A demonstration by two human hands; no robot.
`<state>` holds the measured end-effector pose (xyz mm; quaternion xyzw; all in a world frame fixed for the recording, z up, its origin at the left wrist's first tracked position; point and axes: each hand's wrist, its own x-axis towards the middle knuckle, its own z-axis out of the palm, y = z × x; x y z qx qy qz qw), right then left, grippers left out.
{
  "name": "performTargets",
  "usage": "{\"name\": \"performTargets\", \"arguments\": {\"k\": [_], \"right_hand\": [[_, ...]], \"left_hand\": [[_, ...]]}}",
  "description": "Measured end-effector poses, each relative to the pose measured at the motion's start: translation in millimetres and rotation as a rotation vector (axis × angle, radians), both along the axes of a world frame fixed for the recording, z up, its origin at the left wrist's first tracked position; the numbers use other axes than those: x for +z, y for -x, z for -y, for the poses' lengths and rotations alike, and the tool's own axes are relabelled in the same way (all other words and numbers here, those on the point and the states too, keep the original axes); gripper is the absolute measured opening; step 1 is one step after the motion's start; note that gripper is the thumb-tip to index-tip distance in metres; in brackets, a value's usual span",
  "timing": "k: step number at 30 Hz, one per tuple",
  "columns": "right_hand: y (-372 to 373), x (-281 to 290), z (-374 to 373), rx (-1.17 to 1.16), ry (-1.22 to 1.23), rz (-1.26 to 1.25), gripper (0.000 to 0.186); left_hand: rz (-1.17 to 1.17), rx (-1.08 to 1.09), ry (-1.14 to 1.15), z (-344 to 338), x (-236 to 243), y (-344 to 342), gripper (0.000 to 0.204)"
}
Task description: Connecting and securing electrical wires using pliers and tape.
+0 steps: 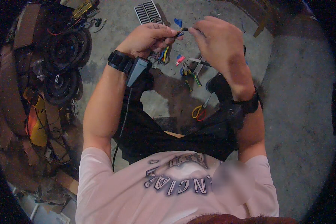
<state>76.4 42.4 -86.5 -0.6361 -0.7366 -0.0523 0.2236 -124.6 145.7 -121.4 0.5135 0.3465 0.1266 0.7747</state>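
Raised over the floor ahead, my left hand [149, 37] is closed, with thumb and fingertips pinching thin wires [180, 34], some of them blue. My right hand [220, 43] faces it, fingers curled together at a short black piece [186, 29] beside the wire ends; whether this is tape or insulated wire is too small to tell. A blue scrap [178, 22] shows just beyond the fingertips. Below my left hand hangs or lies a bundle of coloured wires [164, 55], partly hidden by the hand. Behind it is a finned metal box [147, 13].
Between my knees on the concrete floor [298, 93] lie green-handled pliers [190, 76], a pinkish-red item [180, 60] and scissors [199, 112] with yellow and red handles. Two round black speakers [68, 50], cardboard and a yellow-orange package [37, 123] crowd the left side.
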Motion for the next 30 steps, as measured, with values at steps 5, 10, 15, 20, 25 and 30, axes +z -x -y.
{"name": "performTargets", "arguments": {"k": [5, 10, 15, 20, 25, 30], "right_hand": [[1, 1, -5, 0.02, -0.004, 0.023, 0.02], [-2, 4, -19, 0.065, -0.036, 0.028, 0.017], [-4, 3, -25, 0.095, -0.058, 0.032, 0.013], [-5, 3, -27, 0.115, -0.091, 0.049, 0.009], [-1, 4, -28, 0.113, -0.122, 0.068, 0.008], [4, 4, -29, 0.132, -0.163, 0.059, 0.008]], "left_hand": [[0.0, 0.039, 0.002, -3, -3, 0, 0.021], [0.03, 0.025, 0.032, -18, 1, -2, 0.021], [-0.021, 0.081, 0.013, -20, 3, -6, 0.02], [-0.008, 0.083, 0.032, -24, 4, -5, 0.018], [-0.071, 0.079, -0.001, -29, 3, -4, 0.02], [-0.008, 0.05, 0.036, -33, 4, -2, 0.019]]}}
